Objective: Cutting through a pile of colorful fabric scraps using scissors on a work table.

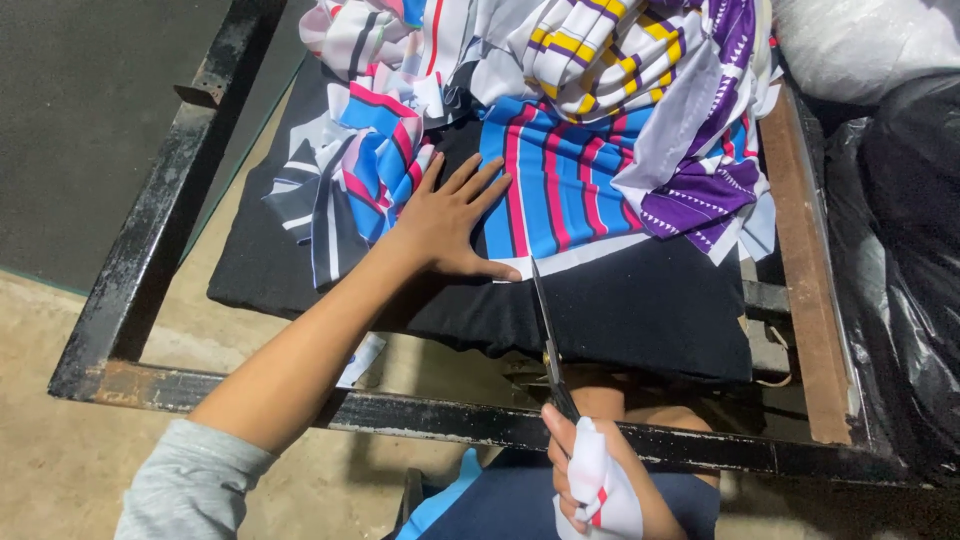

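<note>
My left hand [450, 220] lies flat, fingers spread, on a blue, pink and white striped cloth piece [560, 185] spread over black fabric [640, 300]. My right hand [595, 470], wrapped in a scrap of white cloth, grips a pair of scissors [548, 335]. The blades point away from me, with the tip at the white lower edge of the striped cloth, just right of my left thumb. A heap of striped cut pieces [590, 50] in purple, yellow, white and blue lies beyond.
A rusty black metal frame [140, 250] rings the work surface, with a wooden rail [805, 260] at the right. Black plastic bags [900, 280] and a white sack [860, 40] stand at the right. Concrete floor [60, 450] shows below left.
</note>
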